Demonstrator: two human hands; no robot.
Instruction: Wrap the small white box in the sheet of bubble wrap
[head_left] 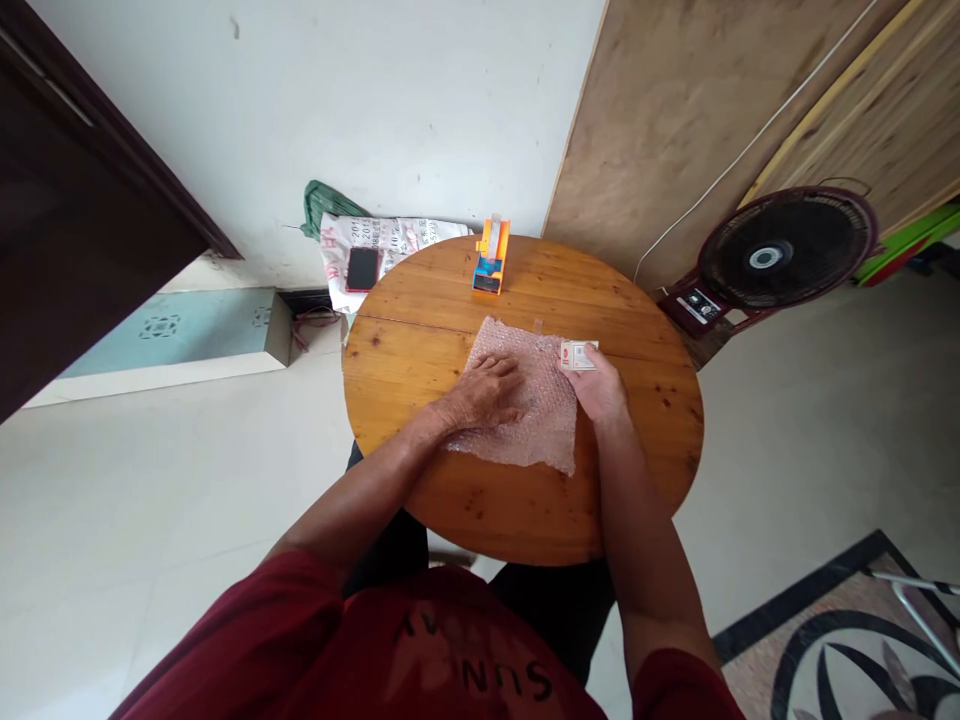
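Observation:
A sheet of pinkish bubble wrap [544,425] lies spread on the round wooden table [487,515]. My left hand [491,390] rests flat on its left half with the fingers stretched out. Over the sheet's right edge, my right hand [600,388] grips a small white box [579,355] with red and dark print between thumb and fingers. A short strip of clear tape [538,327] seems to stand at the sheet's top edge. Behind it, near the table's far rim, sits an orange and blue tape dispenser [491,258].
Beyond the table's far left edge, a phone [363,269] lies on a white printed sack [401,235], with a green bag [326,205] beside it. A dark fan [765,258] stands to the right of the table. The wall [420,110] closes off the back.

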